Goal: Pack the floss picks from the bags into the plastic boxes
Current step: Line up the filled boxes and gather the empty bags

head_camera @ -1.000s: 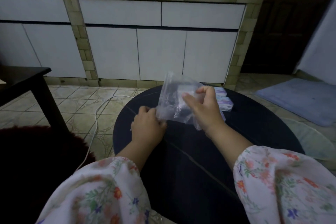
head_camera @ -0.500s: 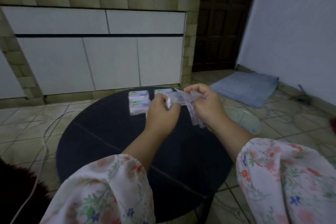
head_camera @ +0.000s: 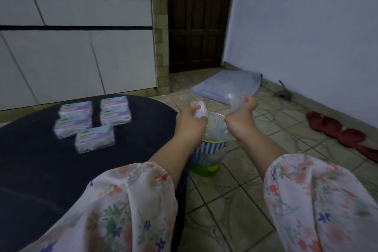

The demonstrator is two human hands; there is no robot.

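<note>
Print on the plastic boxes (head_camera: 90,122) is too blurred to read; all five lie far left on the round black table (head_camera: 51,170). The left hand (head_camera: 191,121) clutches one crumpled clear bag (head_camera: 198,109), the right hand (head_camera: 242,111) another wad (head_camera: 235,99), both above the striped bin (head_camera: 210,149). Beyond lies a blue mat (head_camera: 227,86).

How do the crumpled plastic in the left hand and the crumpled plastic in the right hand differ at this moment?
The plastic in the left hand is a tight wad mostly enclosed by the fingers; the plastic in the right hand is looser, spilling out to the left of the fist. The left wad sits lower and closer to the table; the right one is farther out over the floor. Both are clear, crumpled, and held above the bin.
</note>
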